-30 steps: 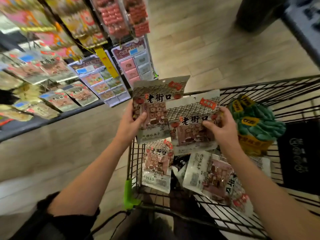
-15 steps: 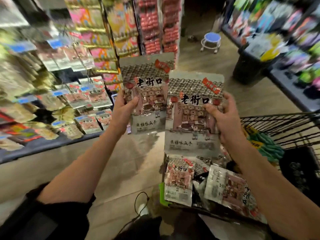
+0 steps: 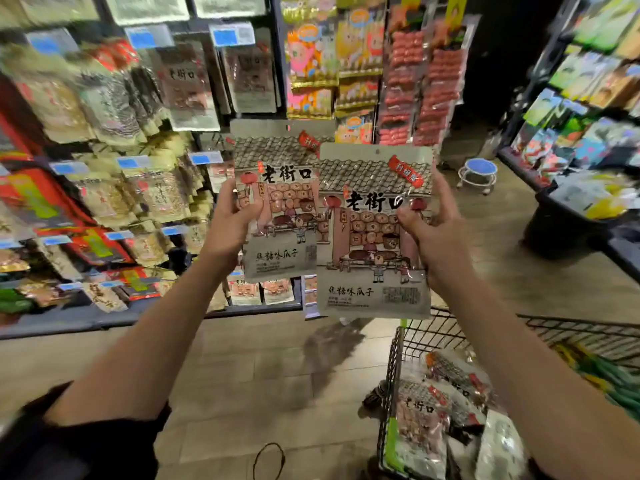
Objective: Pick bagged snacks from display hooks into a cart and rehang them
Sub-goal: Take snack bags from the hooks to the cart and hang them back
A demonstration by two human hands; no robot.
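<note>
1. Nearest the camera, two bare forearms reach up and forward from dark sleeves (image 3: pixel 86 441)
2. The cart (image 3: pixel 393 375) stands at the lower right on the wood-look floor (image 3: pixel 259 358); its wire front edge and left wall show, with a green clip (image 3: pixel 391 441) on the near left corner
3. Inside the cart lie several bags (image 3: pixel 420 420) with the same grey-and-red print, piled against its left wall, and a green and yellow pack (image 3: pixel 609 375) lies toward its right edge
4. The left hand (image 3: pixel 228 225) grips the left bag (image 3: pixel 277 202) by its left edge, thumb on the front and fingers curled behind
5. The right hand (image 3: pixel 438 233) grips the right bag (image 3: pixel 374 237) by its right edge, thumb pressed on the printed front and fingers wrapped round the back
6. Both bags are held upright at about chest height, printed fronts to the camera; the right bag overlaps the right edge of the left one and hangs a little lower, above the cart's front left corner
7. Beyond the left bag, the display rack (image 3: pixel 145 168) fills the left side with blurred hanging bags under blue price tags (image 3: pixel 131 162)
8. Further back, red sausage packs (image 3: pixel 415 84) and yellow cartoon packs (image 3: pixel 311 64) hang at the rack's end
9. A blue stool (image 3: pixel 479 171) stands in the aisle, and a second shelf (image 3: pixel 588 109) of green packs lines the right side
</note>
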